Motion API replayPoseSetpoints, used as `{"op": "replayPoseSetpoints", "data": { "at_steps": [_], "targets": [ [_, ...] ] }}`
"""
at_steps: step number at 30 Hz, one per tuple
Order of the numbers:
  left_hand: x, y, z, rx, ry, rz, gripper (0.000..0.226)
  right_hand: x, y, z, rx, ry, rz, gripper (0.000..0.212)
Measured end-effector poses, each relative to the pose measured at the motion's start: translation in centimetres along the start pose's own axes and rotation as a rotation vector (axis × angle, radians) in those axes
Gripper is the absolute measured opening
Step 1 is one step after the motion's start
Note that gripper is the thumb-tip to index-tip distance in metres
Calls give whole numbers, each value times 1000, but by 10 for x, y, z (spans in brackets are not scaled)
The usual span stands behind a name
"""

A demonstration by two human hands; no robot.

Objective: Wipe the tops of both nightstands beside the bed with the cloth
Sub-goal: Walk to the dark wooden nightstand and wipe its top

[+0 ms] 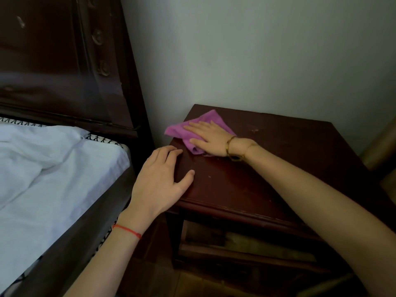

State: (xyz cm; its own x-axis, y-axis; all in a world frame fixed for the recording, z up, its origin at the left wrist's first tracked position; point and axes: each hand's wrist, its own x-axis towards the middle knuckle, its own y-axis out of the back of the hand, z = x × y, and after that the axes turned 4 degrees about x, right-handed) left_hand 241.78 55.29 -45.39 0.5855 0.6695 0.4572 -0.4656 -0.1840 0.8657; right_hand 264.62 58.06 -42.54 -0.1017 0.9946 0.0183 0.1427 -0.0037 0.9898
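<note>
left hand point(159, 181) flat on nightstand point(278, 168) | right hand point(209, 136) pressing one cloth point(182, 130)

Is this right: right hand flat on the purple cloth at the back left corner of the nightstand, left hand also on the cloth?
Not quite. In the head view the left hand rests on the bare nightstand edge, off the cloth. The rest holds: the right hand lies flat on the purple cloth at the back left corner.
</note>
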Motion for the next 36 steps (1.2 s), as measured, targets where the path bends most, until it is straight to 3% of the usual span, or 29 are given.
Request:
{"op": "replayPoseSetpoints", "data": {
  "at_steps": [3, 7, 9, 15, 18, 20, 24, 26, 33, 36],
  "targets": [
    [-1, 0, 1, -4, 5, 9, 70, -6, 8, 21, 30, -4, 9, 57],
    [-1, 2, 2, -9, 11, -1, 70, 26, 21, 74, -26, -357, 6, 58],
    [-1, 2, 1, -11, 12, -2, 70, 45, 17, 71, -31, -400, -8, 59],
    [-1, 1, -1, -2, -6, 9, 69, 8, 3, -2, -4, -45, 9, 58],
    [-1, 1, -1, 2, -5, 10, 69, -36, 1, -2, 15, 37, -20, 58],
    [-1, 1, 0, 0, 2, 0, 70, -50, 10, 24, 1, -39, -30, 60],
    [0, 1, -1, -4, 6, -9, 70, -73, 27, 96, -53, -398, -11, 62],
    [0, 1, -1, -4, 6, -18, 72, -80, 26, 99, -67, -459, -17, 62],
    [0, 3, -2, 13, 12, -41, 74, -147, 6, -7, 14, -3, -17, 59],
    [0, 4, 0, 16, 13, -61, 76, -172, 11, -1, 54, 5, -57, 63]
  ]
}}
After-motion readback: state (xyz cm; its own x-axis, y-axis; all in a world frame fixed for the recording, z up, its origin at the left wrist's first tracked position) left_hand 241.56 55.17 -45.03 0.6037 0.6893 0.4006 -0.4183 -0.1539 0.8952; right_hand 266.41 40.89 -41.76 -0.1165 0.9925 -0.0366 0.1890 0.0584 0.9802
